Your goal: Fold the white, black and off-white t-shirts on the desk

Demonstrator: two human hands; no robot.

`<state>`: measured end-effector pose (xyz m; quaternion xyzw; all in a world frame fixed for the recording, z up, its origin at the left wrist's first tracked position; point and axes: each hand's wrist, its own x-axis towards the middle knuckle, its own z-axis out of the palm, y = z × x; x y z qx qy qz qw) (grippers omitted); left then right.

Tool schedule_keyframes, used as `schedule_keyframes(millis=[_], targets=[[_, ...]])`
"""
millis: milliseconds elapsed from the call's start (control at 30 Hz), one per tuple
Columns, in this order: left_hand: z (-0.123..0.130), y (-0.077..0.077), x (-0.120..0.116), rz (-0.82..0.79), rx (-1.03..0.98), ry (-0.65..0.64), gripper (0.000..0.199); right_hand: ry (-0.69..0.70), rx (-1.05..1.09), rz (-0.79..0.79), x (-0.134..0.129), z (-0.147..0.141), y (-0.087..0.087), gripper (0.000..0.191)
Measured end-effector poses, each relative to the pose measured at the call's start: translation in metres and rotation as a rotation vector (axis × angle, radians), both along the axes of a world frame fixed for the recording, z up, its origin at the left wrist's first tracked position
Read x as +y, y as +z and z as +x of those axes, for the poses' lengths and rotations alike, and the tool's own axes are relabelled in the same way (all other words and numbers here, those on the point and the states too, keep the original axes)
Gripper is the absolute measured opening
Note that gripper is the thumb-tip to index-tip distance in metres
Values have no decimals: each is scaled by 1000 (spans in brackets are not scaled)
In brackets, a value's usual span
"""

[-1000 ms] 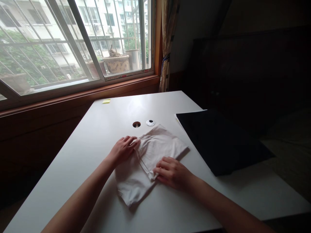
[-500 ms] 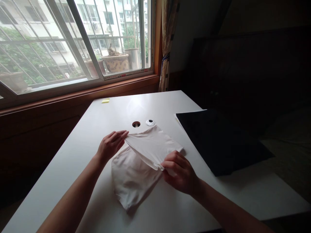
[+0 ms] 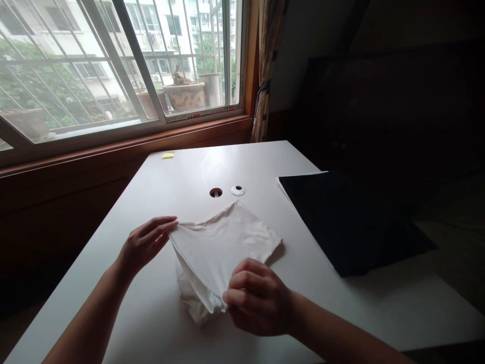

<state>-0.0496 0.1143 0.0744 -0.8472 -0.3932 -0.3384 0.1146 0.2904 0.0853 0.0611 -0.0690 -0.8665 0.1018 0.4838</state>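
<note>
A thin, soft white garment (image 3: 223, 242) is spread over the middle of the white table; its exact kind does not show. My left hand (image 3: 146, 245) pinches its upper left corner between thumb and straight fingers. With curled fingers, my right hand (image 3: 259, 298) grips the near edge, a little above the tabletop. Between the two hands that edge is drawn into a slanting line. The upper layer covers most of a crumpled lower layer (image 3: 193, 303), which shows only at the near left.
On the white table (image 3: 132, 202), beyond the garment, are a round cable hole (image 3: 215, 192) and its loose white cover ring (image 3: 238, 190). A yellow sticky note (image 3: 168, 155) lies at the far left. Flat black cloth (image 3: 352, 227) lies to the right. Behind stands a barred window (image 3: 151, 65).
Both hands have moved nearer and to the left, pulling the garment's upper layer along. It now covers most of the lower layer. The view has shifted slightly.
</note>
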Motion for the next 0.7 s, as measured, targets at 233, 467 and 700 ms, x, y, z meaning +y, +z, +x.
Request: schedule_keyframes(millis=[233,467,700], targets=[[-26,-36,-34,-100,38,51,39,74,-240,42,-9,-13,-21,5],[-26,-33,-37,-118,64,148,31,161,-440,-104,2,-13,-36,17],[63,-36,-20,-268,329,84,45,-271,-565,-211,75,4,-43,35]])
